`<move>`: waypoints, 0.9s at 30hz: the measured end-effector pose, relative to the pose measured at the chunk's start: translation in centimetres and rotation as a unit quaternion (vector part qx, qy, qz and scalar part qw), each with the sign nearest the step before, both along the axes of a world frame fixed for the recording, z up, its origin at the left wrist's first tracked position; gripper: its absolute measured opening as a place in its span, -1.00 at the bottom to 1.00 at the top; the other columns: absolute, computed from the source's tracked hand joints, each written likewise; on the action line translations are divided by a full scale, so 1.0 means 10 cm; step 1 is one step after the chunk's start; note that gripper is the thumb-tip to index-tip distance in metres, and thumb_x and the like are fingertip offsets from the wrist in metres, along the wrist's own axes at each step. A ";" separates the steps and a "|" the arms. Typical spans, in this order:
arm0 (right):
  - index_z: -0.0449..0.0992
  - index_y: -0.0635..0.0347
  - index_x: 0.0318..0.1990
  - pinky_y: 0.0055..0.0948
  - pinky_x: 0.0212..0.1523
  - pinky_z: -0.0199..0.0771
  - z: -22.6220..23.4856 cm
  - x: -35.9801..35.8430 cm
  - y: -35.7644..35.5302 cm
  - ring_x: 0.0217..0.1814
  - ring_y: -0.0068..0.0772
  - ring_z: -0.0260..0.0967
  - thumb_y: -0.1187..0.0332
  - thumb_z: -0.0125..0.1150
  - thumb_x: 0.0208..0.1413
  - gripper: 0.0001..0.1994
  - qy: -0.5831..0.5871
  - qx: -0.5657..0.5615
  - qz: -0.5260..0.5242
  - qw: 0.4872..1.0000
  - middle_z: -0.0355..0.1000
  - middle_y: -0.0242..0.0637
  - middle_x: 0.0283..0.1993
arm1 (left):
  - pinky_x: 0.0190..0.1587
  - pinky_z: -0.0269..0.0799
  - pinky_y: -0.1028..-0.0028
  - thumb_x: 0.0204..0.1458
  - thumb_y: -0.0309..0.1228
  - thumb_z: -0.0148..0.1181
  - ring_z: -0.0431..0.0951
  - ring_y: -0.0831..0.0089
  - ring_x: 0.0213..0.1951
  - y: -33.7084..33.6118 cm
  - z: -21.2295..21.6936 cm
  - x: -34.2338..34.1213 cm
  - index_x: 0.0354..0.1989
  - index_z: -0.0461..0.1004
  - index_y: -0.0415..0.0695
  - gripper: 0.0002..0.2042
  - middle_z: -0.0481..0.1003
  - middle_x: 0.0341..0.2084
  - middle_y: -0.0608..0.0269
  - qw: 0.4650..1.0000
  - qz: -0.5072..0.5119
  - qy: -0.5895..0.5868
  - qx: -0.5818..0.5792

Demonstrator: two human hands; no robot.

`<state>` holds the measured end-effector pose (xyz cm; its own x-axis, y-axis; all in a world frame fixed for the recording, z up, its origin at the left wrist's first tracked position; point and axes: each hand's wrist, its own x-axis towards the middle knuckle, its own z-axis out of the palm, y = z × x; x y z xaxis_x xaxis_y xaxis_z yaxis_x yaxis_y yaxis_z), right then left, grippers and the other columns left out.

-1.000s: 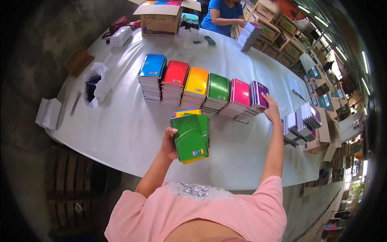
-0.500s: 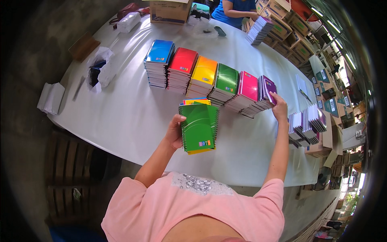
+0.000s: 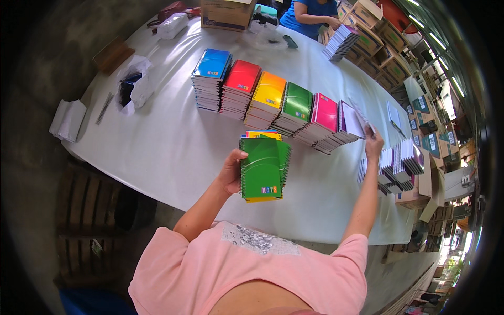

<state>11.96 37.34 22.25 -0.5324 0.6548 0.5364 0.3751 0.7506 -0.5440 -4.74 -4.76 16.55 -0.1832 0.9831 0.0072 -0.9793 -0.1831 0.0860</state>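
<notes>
My left hand (image 3: 231, 170) grips a small pile of spiral notebooks (image 3: 264, 167) above the white table (image 3: 173, 147); a green one is on top, with yellow, red and blue covers under it. My right hand (image 3: 374, 146) reaches out to the purple stack (image 3: 350, 123) at the right end of a row and lifts the top notebook's edge. The row runs from a blue stack (image 3: 211, 79) through red (image 3: 241, 88), orange (image 3: 268, 100), green (image 3: 295, 107) and pink (image 3: 322, 119) stacks.
Bound notebook bundles (image 3: 401, 163) stand at the right table edge by a cardboard box (image 3: 420, 184). A carton (image 3: 227, 13) and another person in blue (image 3: 310, 13) are at the far end. A plastic bag (image 3: 131, 86) and white packet (image 3: 68, 119) lie left.
The pile in my left hand has come lower and nearer to me. My right hand has shifted right and tipped up the top purple notebook.
</notes>
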 end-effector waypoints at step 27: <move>0.45 0.50 -0.23 -0.37 -0.36 0.48 0.59 -0.52 -0.09 -0.29 -0.33 0.43 0.25 0.29 -0.03 -0.62 0.518 -0.278 -0.202 0.783 0.45 -0.10 -0.22 | -0.19 0.53 0.26 -0.22 -0.37 0.07 0.55 0.20 -0.28 -0.13 -0.03 0.12 -0.02 0.28 -0.30 -0.50 0.47 -0.24 -0.04 0.993 -0.077 -0.030 -0.079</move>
